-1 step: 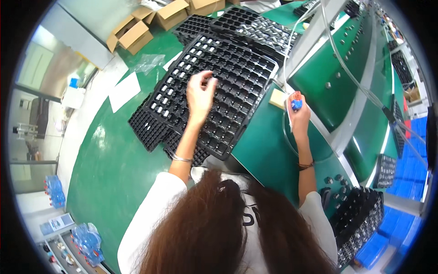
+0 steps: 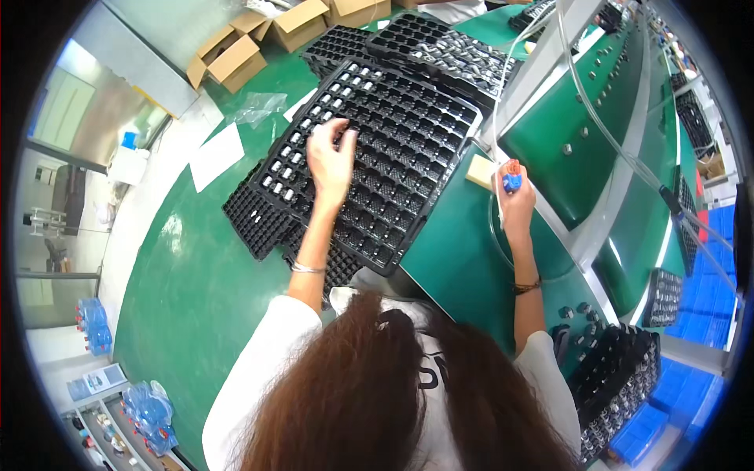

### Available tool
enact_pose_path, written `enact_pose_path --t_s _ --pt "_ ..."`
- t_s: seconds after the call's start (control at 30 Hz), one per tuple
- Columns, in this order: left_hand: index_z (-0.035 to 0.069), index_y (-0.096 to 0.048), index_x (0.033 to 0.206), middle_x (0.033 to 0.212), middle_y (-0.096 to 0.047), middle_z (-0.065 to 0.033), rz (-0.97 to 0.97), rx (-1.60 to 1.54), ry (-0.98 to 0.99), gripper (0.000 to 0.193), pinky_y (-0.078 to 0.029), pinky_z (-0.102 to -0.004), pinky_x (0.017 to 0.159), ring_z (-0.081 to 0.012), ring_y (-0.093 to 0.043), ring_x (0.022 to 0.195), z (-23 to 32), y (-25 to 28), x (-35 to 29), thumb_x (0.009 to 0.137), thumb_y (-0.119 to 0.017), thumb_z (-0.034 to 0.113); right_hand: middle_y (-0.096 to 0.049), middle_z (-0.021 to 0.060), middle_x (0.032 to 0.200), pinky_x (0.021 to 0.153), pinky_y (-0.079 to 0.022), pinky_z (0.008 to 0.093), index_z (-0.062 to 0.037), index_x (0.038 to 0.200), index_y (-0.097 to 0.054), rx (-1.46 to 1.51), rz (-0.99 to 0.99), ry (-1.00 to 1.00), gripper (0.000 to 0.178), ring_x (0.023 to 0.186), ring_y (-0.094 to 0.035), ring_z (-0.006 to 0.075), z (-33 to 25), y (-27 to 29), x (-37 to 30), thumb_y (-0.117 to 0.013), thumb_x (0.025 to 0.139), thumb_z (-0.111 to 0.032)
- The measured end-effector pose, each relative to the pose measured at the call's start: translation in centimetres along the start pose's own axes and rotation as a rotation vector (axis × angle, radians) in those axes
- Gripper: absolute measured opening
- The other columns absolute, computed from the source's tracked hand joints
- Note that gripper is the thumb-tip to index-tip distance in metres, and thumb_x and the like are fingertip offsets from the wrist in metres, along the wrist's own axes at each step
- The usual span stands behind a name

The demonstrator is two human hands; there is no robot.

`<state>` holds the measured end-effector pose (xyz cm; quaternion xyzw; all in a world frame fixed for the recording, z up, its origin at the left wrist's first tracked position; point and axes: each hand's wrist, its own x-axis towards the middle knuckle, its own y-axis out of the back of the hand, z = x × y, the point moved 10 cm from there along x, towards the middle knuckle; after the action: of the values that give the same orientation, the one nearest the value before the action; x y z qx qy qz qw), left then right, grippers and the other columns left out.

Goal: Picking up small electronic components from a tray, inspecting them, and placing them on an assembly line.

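A black pocketed tray [image 2: 416,141] lies tilted in front of me, its left columns filled with small shiny metal parts [image 2: 287,173]. My left hand [image 2: 330,165] hovers over the tray beside those filled columns. Its thumb and forefinger are curved with a gap between them, and nothing shows in it. To the right of the tray, my right hand [image 2: 515,208] is wrapped around a small blue-and-orange handheld tool [image 2: 512,182]. A pale yellow block [image 2: 478,170] sits just left of that hand.
More black trays lie under and behind this one, including a tray of metal parts [image 2: 463,59]. Cardboard boxes [image 2: 236,63] stand at the back left. Clear tubes [image 2: 601,118] hang on the right, near a green conveyor belt [image 2: 550,157]. A white sheet [image 2: 217,157] lies on the green table.
My left hand has shifted a little to the left over the tray, closer to the filled columns. My right hand stays in place with the blue-and-orange tool.
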<state>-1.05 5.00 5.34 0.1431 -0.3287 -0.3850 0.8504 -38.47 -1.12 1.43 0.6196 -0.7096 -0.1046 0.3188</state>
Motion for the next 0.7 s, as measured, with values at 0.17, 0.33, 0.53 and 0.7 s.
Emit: enact_pose_path --t_s 0.17,0.33,0.53,0.7 --pt "0.006 -0.065 0.092 0.092 -0.062 -0.0123 0.044 0.416 -0.024 0.023 -0.045 -0.0367 0.078 -0.0287 -0.057 0.085 -5.5 3.4 3.6 0.075 -0.067 0.021 -0.06 0.0139 0.08 0.059 -0.045 0.0353 -0.0052 0.111 -0.044 0.034 0.042 0.081 0.057 0.065 -0.059 0.0261 -2.4 0.7 -0.7 -0.078 0.07 -0.024" --pt "0.005 -0.068 0.079 0.078 -0.065 -0.0138 -0.004 0.394 -0.001 0.013 -0.047 -0.0398 0.069 -0.0313 -0.062 0.076 -7.7 2.2 4.2 0.075 -0.066 0.017 -0.041 0.0015 0.077 0.05 -0.034 0.0225 -0.007 0.116 -0.041 0.076 -0.063 -0.088 0.062 0.055 -0.035 0.0072 -0.8 2.1 -1.9 -0.078 0.068 -0.015" --pt "0.0 -0.06 0.09 0.085 -0.064 -0.0094 0.027 -0.049 0.071 0.017 -0.048 -0.0313 0.072 -0.0194 -0.062 0.079 -7.1 2.8 5.5 0.088 -0.058 0.017 -0.045 0.0005 0.08 0.05 -0.032 0.0193 -0.0071 0.108 -0.045 0.27 -0.072 -0.181 0.05 0.054 -0.034 0.0049 3.6 6.2 -3.0 -0.076 0.07 -0.017" --pt "0.001 -0.049 0.101 0.099 -0.06 -0.0138 -0.234 -1.051 0.629 0.016 -0.051 -0.0304 0.08 -0.0213 -0.06 0.088 -5.2 -2.3 1.3 0.092 -0.049 0.015 -0.049 0.0016 0.092 0.06 -0.039 0.0199 -0.0057 0.108 -0.047 0.291 -0.214 -0.148 0.043 0.066 -0.044 0.0056 4.2 4.4 -2.6 -0.072 0.072 -0.008"
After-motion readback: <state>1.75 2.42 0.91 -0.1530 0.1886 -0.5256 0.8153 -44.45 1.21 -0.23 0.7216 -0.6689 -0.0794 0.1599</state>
